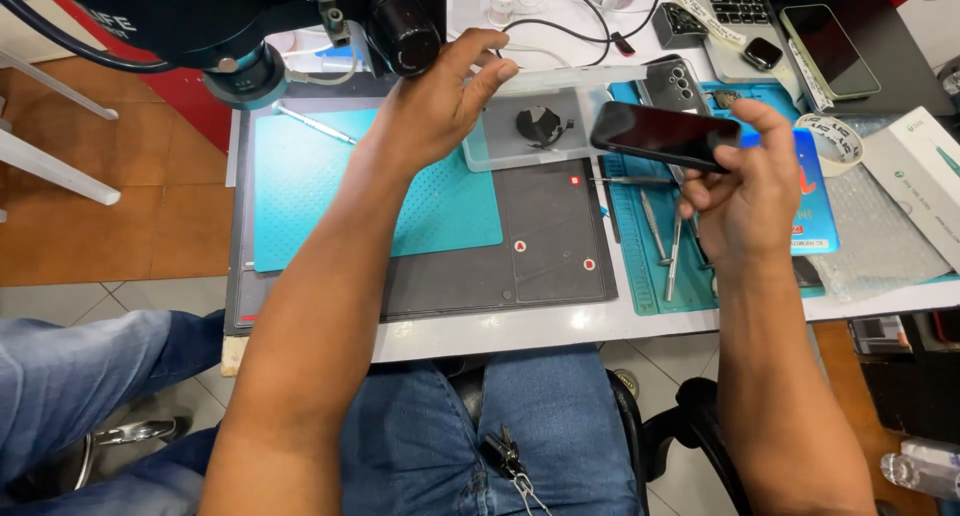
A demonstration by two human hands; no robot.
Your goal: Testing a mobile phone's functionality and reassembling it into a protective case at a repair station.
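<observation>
Black phone (664, 134) pinched flat in right hand (745, 191), right of centre, long axis left-right; left hand (435, 101), fingers spread, on clear tray (535, 126) just left.

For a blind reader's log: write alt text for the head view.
Right hand holds a dark phone above a teal mat strewn with tweezers. Left hand reaches to a clear plastic tray beside a microscope.

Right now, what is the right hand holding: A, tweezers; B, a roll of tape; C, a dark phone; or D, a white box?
C: the right hand grips a dark phone by its end, above the blue mat where the tweezers lie.
</observation>
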